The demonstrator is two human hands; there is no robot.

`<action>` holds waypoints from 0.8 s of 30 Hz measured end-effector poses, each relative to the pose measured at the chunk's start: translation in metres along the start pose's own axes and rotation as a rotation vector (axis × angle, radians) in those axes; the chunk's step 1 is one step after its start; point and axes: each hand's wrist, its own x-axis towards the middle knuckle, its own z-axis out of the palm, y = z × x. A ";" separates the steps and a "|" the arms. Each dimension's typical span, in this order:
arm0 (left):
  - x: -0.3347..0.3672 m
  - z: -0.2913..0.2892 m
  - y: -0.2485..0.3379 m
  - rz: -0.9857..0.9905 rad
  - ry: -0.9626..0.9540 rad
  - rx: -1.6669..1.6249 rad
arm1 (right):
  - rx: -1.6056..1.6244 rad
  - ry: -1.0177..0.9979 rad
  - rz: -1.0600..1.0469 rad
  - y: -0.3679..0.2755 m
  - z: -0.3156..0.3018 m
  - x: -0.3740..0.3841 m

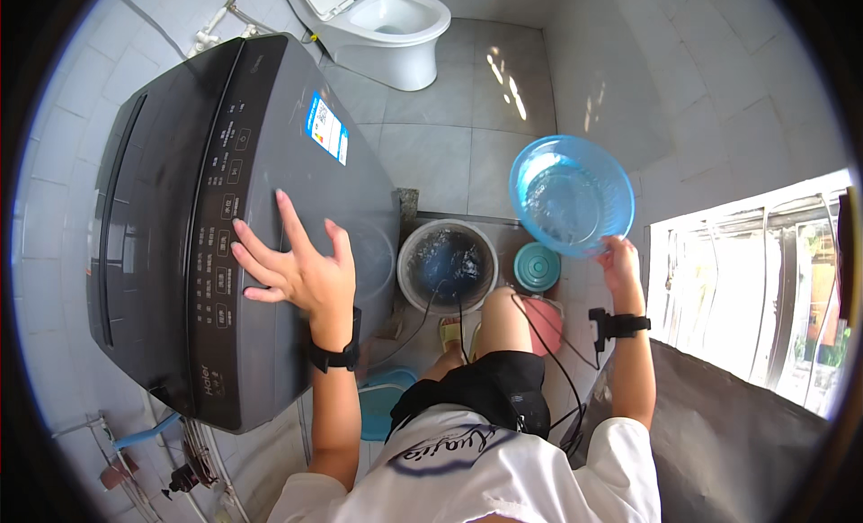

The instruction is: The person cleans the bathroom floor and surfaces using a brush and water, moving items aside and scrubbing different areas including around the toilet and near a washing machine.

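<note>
My left hand point(308, 269) is spread open over the front edge of a dark grey washing machine point(297, 163), close to its row of control buttons. Whether the fingers touch the panel I cannot tell. Out to the right, my right hand point(620, 260) grips the near rim of a translucent blue plastic basin point(573, 195). The basin is held up beside the wall and tilted, its inside showing. Below and between my hands stands a round whitish bucket point(447, 264) with dark, rippled water in it.
A white toilet point(387, 33) stands at the far end of the tiled floor point(427, 154). A teal lidded tub point(537, 267) and a pink round surface point(544, 325) are right of the bucket. Another blue basin point(382, 402) lies by my left side. A bright window point(746, 280) is at right.
</note>
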 end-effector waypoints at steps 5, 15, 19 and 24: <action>0.006 -0.007 0.008 -0.101 0.004 -0.123 | 0.099 -0.066 -0.077 -0.063 -0.013 0.002; 0.015 -0.015 0.015 -0.219 -0.007 -0.273 | 0.244 -0.071 0.017 -0.105 -0.004 0.042; 0.040 -0.014 0.033 -0.231 0.158 -0.422 | 0.276 -0.062 0.113 -0.117 0.020 0.080; 0.111 0.015 0.070 -0.110 0.144 -0.411 | 0.273 -0.079 0.052 -0.128 0.043 0.174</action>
